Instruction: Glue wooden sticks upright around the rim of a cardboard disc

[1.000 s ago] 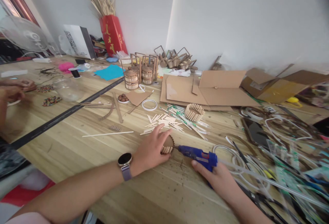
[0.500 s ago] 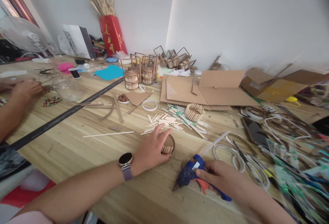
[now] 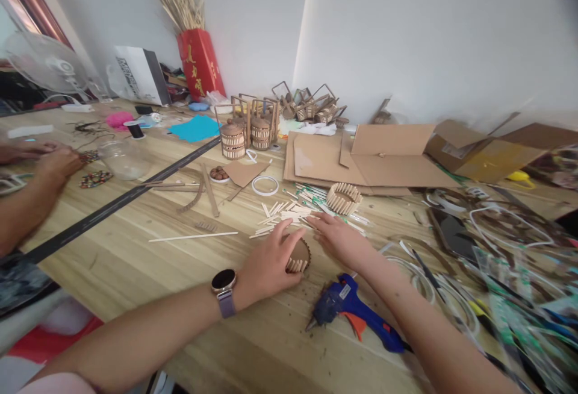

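Head view: one round base [image 3: 300, 250], short sticks [image 3: 295, 266] standing along its near rim, is held by the left hand's [image 3: 266, 264] fingers. The right hand's [image 3: 341, 240] fingers extend over loose sticks [image 3: 289, 214]; I cannot tell whether they grip any. One glue gun [image 3: 336, 302] lies nearby. One red bag [image 3: 198, 59] holds stalks [image 3: 180, 2]. Bare worktop [image 3: 185, 267] spreads leftward.

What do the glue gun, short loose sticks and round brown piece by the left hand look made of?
Glue gun: probably plastic, smooth blue with an orange trigger. Short loose sticks: likely bare wood, pale and matt. Round brown piece: perhaps cardboard, matt brown with a ridged edge; the left hand hides part, so unsure.
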Available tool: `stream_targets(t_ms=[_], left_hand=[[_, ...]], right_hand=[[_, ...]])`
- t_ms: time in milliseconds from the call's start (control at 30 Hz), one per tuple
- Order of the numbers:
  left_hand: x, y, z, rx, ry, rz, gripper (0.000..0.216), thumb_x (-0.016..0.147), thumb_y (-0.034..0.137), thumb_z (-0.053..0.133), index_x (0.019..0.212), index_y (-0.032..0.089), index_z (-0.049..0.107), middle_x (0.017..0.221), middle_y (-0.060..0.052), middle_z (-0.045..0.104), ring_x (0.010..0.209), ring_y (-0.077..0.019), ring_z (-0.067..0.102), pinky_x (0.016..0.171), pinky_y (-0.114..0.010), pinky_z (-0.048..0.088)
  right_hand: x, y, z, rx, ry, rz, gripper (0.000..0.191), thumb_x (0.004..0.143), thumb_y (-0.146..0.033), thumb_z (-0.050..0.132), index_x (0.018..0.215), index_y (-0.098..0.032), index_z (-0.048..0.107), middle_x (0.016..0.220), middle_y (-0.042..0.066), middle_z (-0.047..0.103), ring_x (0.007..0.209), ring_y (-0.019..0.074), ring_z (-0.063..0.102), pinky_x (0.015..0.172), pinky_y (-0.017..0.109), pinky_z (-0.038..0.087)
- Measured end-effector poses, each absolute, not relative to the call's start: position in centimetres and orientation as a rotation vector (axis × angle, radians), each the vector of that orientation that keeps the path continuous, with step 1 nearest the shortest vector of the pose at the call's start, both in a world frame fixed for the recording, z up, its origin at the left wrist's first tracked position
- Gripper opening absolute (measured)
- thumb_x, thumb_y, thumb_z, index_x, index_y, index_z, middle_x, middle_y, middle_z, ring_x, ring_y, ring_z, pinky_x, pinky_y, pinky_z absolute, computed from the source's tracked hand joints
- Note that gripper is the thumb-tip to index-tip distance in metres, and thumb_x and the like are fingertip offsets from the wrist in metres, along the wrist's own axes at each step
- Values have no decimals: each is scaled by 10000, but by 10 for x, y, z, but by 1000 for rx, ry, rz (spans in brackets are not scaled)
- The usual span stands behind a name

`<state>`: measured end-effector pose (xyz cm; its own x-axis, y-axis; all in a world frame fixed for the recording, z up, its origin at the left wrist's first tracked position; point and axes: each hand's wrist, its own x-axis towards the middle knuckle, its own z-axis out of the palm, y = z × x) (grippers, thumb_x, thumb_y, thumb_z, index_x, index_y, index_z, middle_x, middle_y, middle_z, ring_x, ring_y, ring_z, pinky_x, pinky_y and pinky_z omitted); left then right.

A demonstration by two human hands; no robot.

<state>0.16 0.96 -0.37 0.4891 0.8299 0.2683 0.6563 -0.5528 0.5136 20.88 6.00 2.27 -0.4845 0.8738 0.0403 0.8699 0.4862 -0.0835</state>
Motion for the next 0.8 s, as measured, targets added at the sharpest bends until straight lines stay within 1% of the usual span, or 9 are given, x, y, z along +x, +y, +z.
stream_targets(t_ms=[67, 133, 200, 233, 400, 533, 600, 800], left_hand=[[1, 10, -5, 2392, 1230, 725, 810, 720, 189, 734, 1416, 274, 329, 1511, -147, 291, 1348, -343, 418, 1073, -504, 415], [1, 10, -5, 2382, 1223, 724, 812, 714, 179, 732, 1416, 274, 336, 1517, -144, 284, 1355, -345, 408, 1084, -502, 407], [1, 10, -5, 2371, 1224, 716, 812, 708, 169, 735, 1413, 270, 345, 1522, -145, 277, 1361, -348, 400, 1090, -506, 403], [1, 10, -5, 2369, 1226, 711, 811, 707, 167, 737, 1412, 268, 349, 1524, -147, 276, 1362, -348, 399, 1092, -507, 402], [0, 9, -5, 2393, 1229, 705, 829, 708, 170, 757, 1413, 265, 332, 1514, -159, 286, 1370, -344, 392, 1099, -511, 397], [0, 10, -6, 2395, 1226, 726, 824, 706, 168, 763, 1405, 272, 339, 1511, -155, 289, 1366, -345, 397, 1087, -512, 409], [1, 10, -6, 2391, 1229, 721, 819, 707, 175, 765, 1403, 270, 343, 1515, -152, 283, 1363, -346, 400, 1084, -512, 413], [1, 10, -6, 2401, 1243, 690, 829, 706, 181, 766, 1410, 254, 334, 1518, -154, 275, 1367, -338, 391, 1093, -502, 410]], right_hand=[[205, 65, 18, -1533, -2661, 96, 326, 893, -82, 509, 1179, -175, 637, 1171, 121, 643, 1093, 224, 592, 929, 328, 446], [205, 66, 17, -1545, -2664, 111, 237, 889, -66, 487, 1001, -151, 678, 1000, 110, 663, 970, 214, 617, 841, 298, 457], [210, 63, 18, -1562, -2657, 129, 227, 883, -50, 463, 875, -148, 668, 901, 93, 654, 876, 200, 618, 774, 276, 449], [213, 60, 18, -1567, -2652, 141, 235, 876, -40, 455, 850, -152, 659, 879, 85, 651, 854, 193, 616, 757, 267, 443], [227, 46, 18, -1585, -2600, 207, 254, 837, -5, 441, 824, -169, 635, 847, 63, 648, 838, 185, 618, 754, 256, 436], [233, 36, 25, -1593, -2505, 234, 207, 915, -114, 424, 897, -181, 619, 914, 74, 642, 833, 188, 621, 757, 275, 455], [234, 33, 32, -1566, -2471, 255, 189, 931, -155, 430, 908, -190, 614, 924, 67, 647, 845, 181, 619, 764, 272, 458], [232, 26, 43, -1514, -2395, 555, 118, 854, -165, 490, 808, -206, 591, 784, 23, 645, 726, 164, 579, 669, 253, 427]])
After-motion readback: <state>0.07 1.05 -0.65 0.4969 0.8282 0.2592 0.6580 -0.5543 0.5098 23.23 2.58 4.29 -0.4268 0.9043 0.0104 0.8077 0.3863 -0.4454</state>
